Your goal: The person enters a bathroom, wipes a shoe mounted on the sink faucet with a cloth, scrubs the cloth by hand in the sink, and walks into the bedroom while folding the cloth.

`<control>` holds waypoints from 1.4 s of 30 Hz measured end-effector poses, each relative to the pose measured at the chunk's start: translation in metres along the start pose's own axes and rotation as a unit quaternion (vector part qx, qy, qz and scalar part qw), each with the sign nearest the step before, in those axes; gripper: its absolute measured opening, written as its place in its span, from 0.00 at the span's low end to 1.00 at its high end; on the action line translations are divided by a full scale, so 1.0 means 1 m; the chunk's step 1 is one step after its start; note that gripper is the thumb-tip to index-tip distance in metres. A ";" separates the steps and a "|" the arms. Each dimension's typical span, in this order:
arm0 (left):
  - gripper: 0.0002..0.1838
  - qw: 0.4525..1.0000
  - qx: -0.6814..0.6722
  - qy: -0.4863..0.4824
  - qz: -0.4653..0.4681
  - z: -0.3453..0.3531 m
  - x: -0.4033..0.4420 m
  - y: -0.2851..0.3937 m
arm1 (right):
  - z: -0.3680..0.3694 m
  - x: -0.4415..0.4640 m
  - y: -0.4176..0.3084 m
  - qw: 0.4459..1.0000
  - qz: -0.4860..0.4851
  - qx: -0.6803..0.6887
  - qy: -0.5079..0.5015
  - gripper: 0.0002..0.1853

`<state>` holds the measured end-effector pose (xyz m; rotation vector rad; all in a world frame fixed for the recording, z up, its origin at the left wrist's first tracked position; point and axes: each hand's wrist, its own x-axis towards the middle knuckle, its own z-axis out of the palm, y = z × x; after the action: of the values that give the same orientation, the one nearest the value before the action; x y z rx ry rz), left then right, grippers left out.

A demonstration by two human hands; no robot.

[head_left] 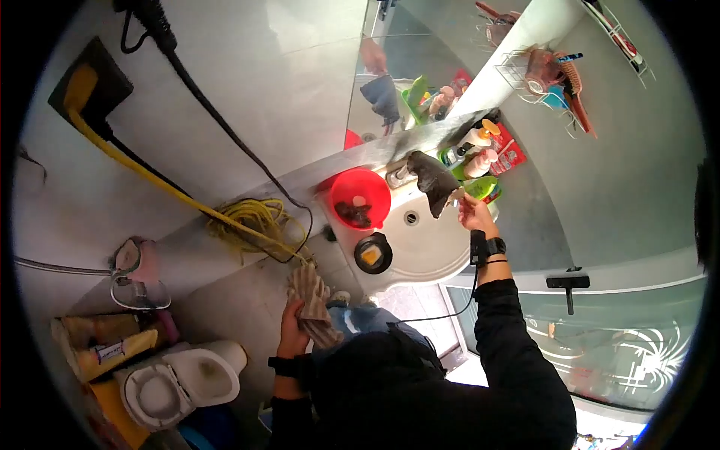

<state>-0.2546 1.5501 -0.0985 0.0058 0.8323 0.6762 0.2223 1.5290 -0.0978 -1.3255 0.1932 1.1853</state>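
My right hand (477, 214) pinches the edge of a dark cloth (433, 181) with a pale patch at its corner. The cloth spreads over the white sink (409, 251) and partly covers the faucet (400, 176). Lower down at the left, my left hand (292, 330) is closed around a striped brownish cloth (311, 304), away from the sink. A red basin (367, 178) stands on the sink's left side, with dark wet-looking cloth (354, 214) and a small pinkish piece inside. Just below it is a round black dish (382, 264) holding a yellowish bar (371, 256).
Bottles (480, 161) and a green container (480, 186) crowd the sink's back right corner. A mirror (405, 60) rises behind. Coiled yellow cable (251, 225) and a black cord (217, 120) hang at the left, above a toilet (210, 375). A glass panel (600, 352) stands right.
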 end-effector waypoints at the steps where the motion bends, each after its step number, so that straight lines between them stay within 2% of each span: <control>1: 0.21 1.000 0.009 -0.003 0.011 0.002 -0.001 0.000 | -0.005 0.004 0.002 1.000 -0.008 0.001 -0.001 0.07; 6: 0.21 0.999 -0.017 -0.016 0.032 -0.001 -0.003 0.002 | -0.012 0.009 0.010 0.999 -0.019 -0.011 0.042 0.08; 12: 0.21 0.999 0.007 0.003 0.044 -0.015 -0.001 0.001 | -0.015 0.016 0.020 0.999 -0.027 -0.019 0.039 0.08; 18: 0.21 1.000 -0.001 0.014 0.000 -0.010 0.001 -0.001 | -0.014 0.009 0.030 0.997 -0.058 0.002 0.042 0.08; 20: 0.21 0.999 0.029 0.016 0.001 -0.014 0.005 -0.002 | -0.005 -0.008 0.031 0.987 -0.110 -0.068 0.093 0.09; 21: 0.21 0.999 0.037 0.014 -0.003 -0.010 0.005 -0.001 | -0.010 -0.005 0.034 0.976 -0.141 -0.106 0.129 0.12; 22: 0.20 0.998 0.054 0.013 -0.003 -0.005 0.003 0.001 | -0.018 0.001 0.037 0.976 -0.141 -0.098 0.133 0.12; 23: 0.20 0.997 0.071 0.012 -0.003 -0.001 0.003 0.001 | -0.025 0.009 0.040 0.926 -0.258 -0.225 0.160 0.16; 24: 0.20 0.997 0.078 0.011 -0.006 0.000 0.005 0.000 | -0.030 0.013 0.041 0.846 -0.364 -0.345 0.183 0.19; 25: 0.20 0.997 0.076 0.008 -0.008 0.000 0.008 -0.001 | -0.027 0.007 0.035 0.762 -0.411 -0.458 0.201 0.24; 26: 0.20 0.997 0.073 0.004 -0.010 0.001 0.010 -0.001 | -0.022 0.003 0.030 0.764 -0.409 -0.454 0.207 0.24; 28: 0.20 0.995 0.099 0.001 -0.025 0.014 0.009 -0.002 | -0.008 -0.006 0.022 0.553 -0.550 -0.599 0.181 0.24; 29: 0.20 0.992 0.119 -0.003 -0.036 0.020 0.009 -0.003 | -0.004 -0.007 0.020 0.555 -0.547 -0.598 0.188 0.24; 31: 0.21 0.992 0.115 -0.014 -0.047 0.024 0.011 -0.009 | 0.000 -0.005 0.015 0.638 -0.475 -0.596 0.110 0.23; 32: 0.21 0.993 0.104 -0.023 -0.055 0.027 0.012 -0.011 | 0.001 -0.004 0.014 0.640 -0.475 -0.593 0.115 0.23; 34: 0.21 0.990 0.116 -0.036 -0.069 0.035 0.009 -0.015 | 0.004 -0.004 0.013 0.678 -0.434 -0.583 0.105 0.22; 38: 0.20 0.986 0.120 -0.067 -0.099 0.041 0.005 -0.023 | 0.005 0.003 0.015 0.682 -0.437 -0.574 0.121 0.20; 39: 0.20 0.985 0.123 -0.069 -0.100 0.039 0.006 -0.025 | 0.007 0.003 0.016 0.707 -0.458 -0.528 0.107 0.18; 42: 0.20 0.984 0.150 -0.029 -0.090 0.029 0.008 -0.030 | 0.009 0.000 0.016 0.704 -0.472 -0.518 0.113 0.17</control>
<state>-0.2142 1.5380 -0.0923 0.2195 0.8599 0.3744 0.2056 1.5333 -0.1050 -2.1228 -1.0506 0.1210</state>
